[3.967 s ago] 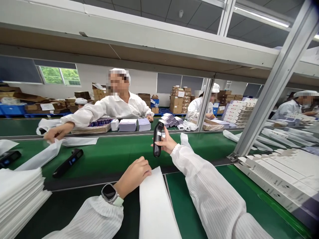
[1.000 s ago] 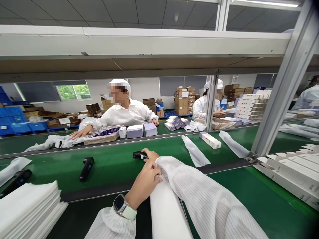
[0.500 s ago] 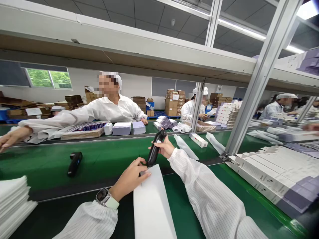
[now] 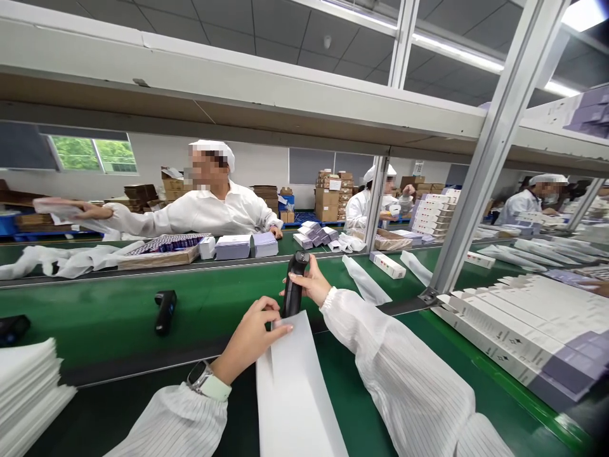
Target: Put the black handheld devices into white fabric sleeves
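My right hand (image 4: 314, 282) is closed around a black handheld device (image 4: 293, 293), a thick rod with a short head, held nearly upright. The device's lower end meets the open top edge of a long white translucent pouch (image 4: 297, 393); whether it is inside I cannot tell. My left hand (image 4: 253, 336), with a watch on its wrist, pinches the pouch's top edge between thumb and fingers. The pouch lies lengthwise toward me. Beyond my hands, another black device (image 4: 165, 312) lies on the green conveyor belt (image 4: 214, 298), and one more (image 4: 13, 329) is at the left edge.
A stack of white pouches (image 4: 33, 393) stands at left. Rows of white and purple boxes (image 4: 528, 336) fill the right, beside a metal post (image 4: 485, 158). A filled pouch (image 4: 365, 282) and a box (image 4: 387, 264) lie on the belt. Co-workers (image 4: 223, 209) sit across, under a shelf (image 4: 238, 95).
The device in my right hand has turned more upright, and the pouch's top has shifted slightly right. Things on the belt have moved right. The co-worker opposite has raised an outstretched arm, holding something.
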The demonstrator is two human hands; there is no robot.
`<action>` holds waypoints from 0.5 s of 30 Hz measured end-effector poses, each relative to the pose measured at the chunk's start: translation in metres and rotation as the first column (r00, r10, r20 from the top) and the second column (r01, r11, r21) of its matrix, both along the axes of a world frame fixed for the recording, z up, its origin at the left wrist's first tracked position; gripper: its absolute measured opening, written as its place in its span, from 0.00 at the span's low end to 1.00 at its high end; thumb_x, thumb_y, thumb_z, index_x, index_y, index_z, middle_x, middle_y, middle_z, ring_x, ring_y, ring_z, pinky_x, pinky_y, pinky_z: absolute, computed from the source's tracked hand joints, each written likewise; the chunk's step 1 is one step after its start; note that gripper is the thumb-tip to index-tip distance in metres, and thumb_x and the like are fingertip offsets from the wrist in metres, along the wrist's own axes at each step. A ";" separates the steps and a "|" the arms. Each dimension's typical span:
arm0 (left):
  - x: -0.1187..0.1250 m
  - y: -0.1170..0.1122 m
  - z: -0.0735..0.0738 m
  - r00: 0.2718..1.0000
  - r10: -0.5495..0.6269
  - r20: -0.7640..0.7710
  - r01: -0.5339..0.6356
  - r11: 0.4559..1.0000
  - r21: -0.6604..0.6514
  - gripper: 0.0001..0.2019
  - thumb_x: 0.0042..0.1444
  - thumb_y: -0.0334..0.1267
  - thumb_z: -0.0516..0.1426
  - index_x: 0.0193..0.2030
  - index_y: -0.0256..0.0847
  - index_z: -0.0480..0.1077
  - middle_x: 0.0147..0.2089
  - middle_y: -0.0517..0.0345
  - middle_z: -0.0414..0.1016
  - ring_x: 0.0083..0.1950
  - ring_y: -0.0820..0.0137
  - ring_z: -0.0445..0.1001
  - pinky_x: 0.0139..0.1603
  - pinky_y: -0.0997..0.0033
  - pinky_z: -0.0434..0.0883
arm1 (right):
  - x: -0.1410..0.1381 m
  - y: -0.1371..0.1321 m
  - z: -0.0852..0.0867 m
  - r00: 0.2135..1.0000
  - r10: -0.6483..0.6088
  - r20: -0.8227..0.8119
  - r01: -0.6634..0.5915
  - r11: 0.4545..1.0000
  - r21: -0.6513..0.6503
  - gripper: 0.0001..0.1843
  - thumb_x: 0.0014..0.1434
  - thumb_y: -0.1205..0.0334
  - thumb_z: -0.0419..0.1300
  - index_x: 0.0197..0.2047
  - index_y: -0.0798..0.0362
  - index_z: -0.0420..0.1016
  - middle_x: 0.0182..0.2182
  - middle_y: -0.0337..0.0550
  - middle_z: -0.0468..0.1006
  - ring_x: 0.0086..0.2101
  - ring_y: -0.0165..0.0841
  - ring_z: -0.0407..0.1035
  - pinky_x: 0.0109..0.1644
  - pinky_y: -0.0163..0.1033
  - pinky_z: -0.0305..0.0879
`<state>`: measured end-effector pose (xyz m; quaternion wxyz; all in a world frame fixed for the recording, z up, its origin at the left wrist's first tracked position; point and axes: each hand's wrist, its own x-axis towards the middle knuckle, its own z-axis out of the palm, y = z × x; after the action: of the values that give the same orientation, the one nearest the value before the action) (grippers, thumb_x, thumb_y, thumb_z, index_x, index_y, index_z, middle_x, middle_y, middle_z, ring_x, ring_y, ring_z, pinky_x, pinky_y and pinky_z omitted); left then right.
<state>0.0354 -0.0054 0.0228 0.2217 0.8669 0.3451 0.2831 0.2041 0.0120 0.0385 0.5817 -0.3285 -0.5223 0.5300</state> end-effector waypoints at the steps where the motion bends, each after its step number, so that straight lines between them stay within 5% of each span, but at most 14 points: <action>1: 0.000 0.000 0.001 0.999 0.018 0.035 -0.018 1.000 -0.003 0.18 0.47 0.50 0.52 0.17 0.39 0.59 0.39 0.57 0.60 0.43 0.65 0.62 0.41 0.68 0.60 | -0.001 0.000 -0.002 1.000 0.009 0.014 -0.009 1.000 -0.013 0.32 0.40 0.55 0.62 0.44 0.44 0.46 0.27 0.34 0.69 0.23 0.33 0.69 0.27 0.44 0.66; 6: 0.000 0.003 0.007 0.952 0.178 0.248 -0.167 0.984 -0.067 0.17 0.45 0.52 0.53 0.19 0.39 0.62 0.42 0.55 0.57 0.41 0.65 0.63 0.36 0.70 0.62 | -0.007 0.003 -0.017 0.976 0.108 0.191 -0.092 0.992 -0.090 0.23 0.40 0.45 0.59 0.34 0.53 0.61 0.23 0.35 0.67 0.25 0.28 0.65 0.30 0.34 0.62; 9: -0.001 0.004 0.011 0.921 0.193 0.339 -0.144 0.976 -0.164 0.18 0.44 0.52 0.53 0.18 0.38 0.62 0.42 0.55 0.57 0.44 0.65 0.62 0.34 0.72 0.63 | -0.007 0.003 -0.020 0.902 0.346 0.259 -0.296 0.931 -0.211 0.29 0.40 0.37 0.52 0.27 0.58 0.68 0.27 0.41 0.69 0.31 0.28 0.64 0.36 0.35 0.60; 12: -0.001 0.002 0.016 0.884 0.192 0.427 -0.091 0.965 -0.246 0.17 0.47 0.50 0.52 0.18 0.38 0.63 0.41 0.56 0.59 0.44 0.66 0.62 0.36 0.73 0.62 | -0.002 0.000 -0.016 0.806 0.569 0.162 -0.526 0.815 -0.243 0.36 0.37 0.33 0.48 0.31 0.61 0.70 0.33 0.48 0.69 0.38 0.33 0.64 0.42 0.38 0.58; 15: -0.001 -0.003 0.023 0.808 0.229 0.542 -0.095 0.960 -0.264 0.15 0.46 0.49 0.54 0.20 0.39 0.64 0.40 0.58 0.61 0.44 0.68 0.62 0.39 0.74 0.61 | -0.004 -0.008 -0.019 0.828 0.559 -0.046 -0.560 0.818 -0.131 0.36 0.37 0.37 0.54 0.44 0.53 0.64 0.37 0.45 0.69 0.38 0.33 0.65 0.42 0.41 0.59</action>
<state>0.0340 -0.0079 0.0458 0.3855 0.6796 0.3662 0.5053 0.2003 0.0036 0.0199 0.3776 -0.1990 -0.5559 0.7133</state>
